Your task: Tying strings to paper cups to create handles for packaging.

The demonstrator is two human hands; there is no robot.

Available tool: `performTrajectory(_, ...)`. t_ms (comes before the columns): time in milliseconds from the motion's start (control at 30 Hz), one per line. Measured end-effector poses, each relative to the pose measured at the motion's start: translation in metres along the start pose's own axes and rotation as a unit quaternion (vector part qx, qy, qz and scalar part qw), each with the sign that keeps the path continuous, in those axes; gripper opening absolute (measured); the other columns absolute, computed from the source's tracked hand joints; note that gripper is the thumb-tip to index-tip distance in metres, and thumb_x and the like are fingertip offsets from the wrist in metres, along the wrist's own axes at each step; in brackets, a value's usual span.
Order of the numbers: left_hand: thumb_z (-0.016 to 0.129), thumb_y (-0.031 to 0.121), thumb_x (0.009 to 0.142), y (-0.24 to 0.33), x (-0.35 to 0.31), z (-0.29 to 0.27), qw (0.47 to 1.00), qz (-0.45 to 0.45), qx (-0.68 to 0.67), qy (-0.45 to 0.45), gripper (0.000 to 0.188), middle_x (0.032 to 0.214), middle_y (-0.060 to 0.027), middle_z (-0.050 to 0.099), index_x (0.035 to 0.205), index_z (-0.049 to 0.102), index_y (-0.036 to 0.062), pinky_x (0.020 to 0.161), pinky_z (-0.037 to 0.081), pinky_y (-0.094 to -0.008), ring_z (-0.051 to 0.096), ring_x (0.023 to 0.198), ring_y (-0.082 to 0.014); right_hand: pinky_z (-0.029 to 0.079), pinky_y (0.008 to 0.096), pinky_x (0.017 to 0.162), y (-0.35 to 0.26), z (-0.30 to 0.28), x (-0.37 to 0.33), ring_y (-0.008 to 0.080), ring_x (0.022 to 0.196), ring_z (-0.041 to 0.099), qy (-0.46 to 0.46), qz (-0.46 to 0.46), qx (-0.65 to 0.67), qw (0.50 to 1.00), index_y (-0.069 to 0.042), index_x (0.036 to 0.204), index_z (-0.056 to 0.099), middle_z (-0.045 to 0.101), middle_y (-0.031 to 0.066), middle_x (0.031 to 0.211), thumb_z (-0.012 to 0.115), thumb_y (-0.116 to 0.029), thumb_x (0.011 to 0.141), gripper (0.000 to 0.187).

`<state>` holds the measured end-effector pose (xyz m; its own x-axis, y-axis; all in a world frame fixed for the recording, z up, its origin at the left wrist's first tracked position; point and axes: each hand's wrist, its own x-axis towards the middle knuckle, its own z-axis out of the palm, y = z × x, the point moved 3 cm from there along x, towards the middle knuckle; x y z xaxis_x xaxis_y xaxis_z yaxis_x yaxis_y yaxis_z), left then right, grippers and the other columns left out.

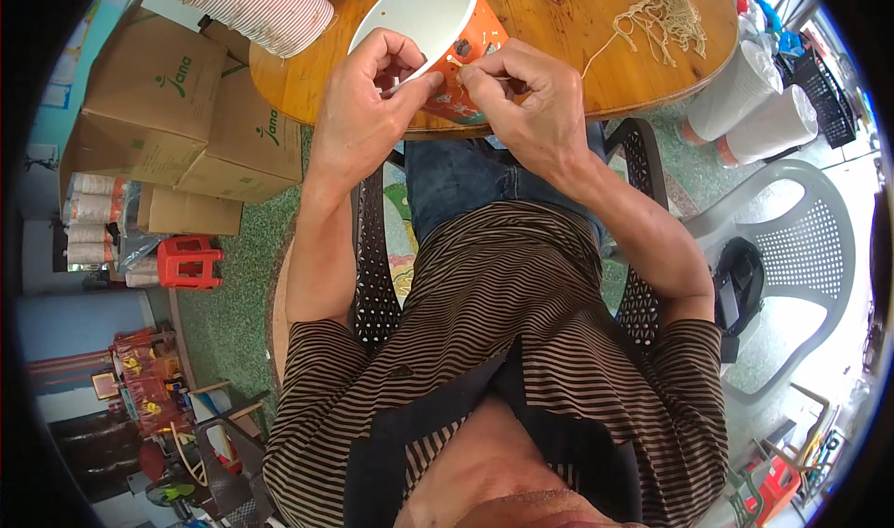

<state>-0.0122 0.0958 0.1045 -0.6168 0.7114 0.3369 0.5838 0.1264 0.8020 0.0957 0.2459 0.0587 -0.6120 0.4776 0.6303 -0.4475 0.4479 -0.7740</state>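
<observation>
An orange paper bucket (483,27) with a white inside is tilted at the near edge of the wooden table (559,16), its mouth turned up and to the left. My left hand (365,95) grips its rim, thumb outside and fingers curled inside. Against the bucket's printed outer wall, my right hand (537,100) pinches a thin beige string (454,60) between thumb and forefinger. The string's tip shows beside my left thumb, next to a dark patch on the wall. Whether it passes through a hole is too small to tell.
A tangled pile of beige strings (669,11) lies at the table's far right. Nested buckets (247,5) lie at the far left. Cardboard boxes (149,90) and a red stool (189,262) stand left; wrapped bucket stacks (745,95) and a grey chair (819,239) right.
</observation>
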Motion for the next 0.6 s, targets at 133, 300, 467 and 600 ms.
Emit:
performTrajectory(133, 0.076, 0.001, 0.089, 0.003, 0.0, 0.003, 1.0, 0.004, -0.014, 0.0, 0.018, 0.084, 0.0018, 0.06, 0.098, 0.06, 0.0013, 0.067, 0.047, -0.0219, 0.055, 0.076, -0.0045, 0.047, 0.0286, 0.051, -0.001, 0.0, 0.0, 0.0119, 0.054, 0.058, 0.01, -0.012, -0.023, 1.0, 0.001, 0.076, 0.071, 0.067, 0.007, 0.069, 0.073, -0.007, 0.084, 0.011)
performTrajectory(300, 0.075, 0.001, 0.09, 0.008, -0.002, 0.006, 1.0, 0.002, -0.009, -0.002, 0.02, 0.091, -0.002, 0.067, 0.105, 0.062, -0.0003, 0.073, 0.052, -0.0235, 0.061, 0.083, -0.0069, 0.047, 0.0295, 0.052, -0.001, -0.001, 0.001, 0.0149, 0.054, 0.059, 0.001, -0.011, -0.045, 0.999, 0.0, 0.075, 0.071, 0.067, 0.0083, 0.069, 0.073, -0.007, 0.081, 0.01)
performTrajectory(467, 0.074, 0.001, 0.091, 0.013, -0.004, 0.007, 1.0, 0.002, -0.006, -0.005, 0.022, 0.091, -0.0032, 0.068, 0.11, 0.063, -0.0012, 0.074, 0.052, -0.024, 0.062, 0.083, -0.0079, 0.047, 0.03, 0.052, -0.001, -0.001, 0.002, 0.0158, 0.054, 0.059, -0.009, -0.008, -0.052, 0.999, 0.0, 0.075, 0.071, 0.066, 0.0079, 0.068, 0.073, -0.008, 0.081, 0.01)
performTrajectory(600, 0.074, 0.002, 0.092, 0.013, -0.003, 0.008, 1.0, 0.002, 0.015, -0.012, 0.027, 0.092, -0.0041, 0.069, 0.118, 0.065, -0.0008, 0.074, 0.052, -0.0246, 0.063, 0.084, -0.0085, 0.047, 0.0304, 0.052, 0.001, -0.001, 0.002, 0.0163, 0.054, 0.059, -0.014, -0.006, -0.051, 0.999, 0.0, 0.075, 0.071, 0.066, 0.0076, 0.067, 0.072, -0.008, 0.081, 0.01)
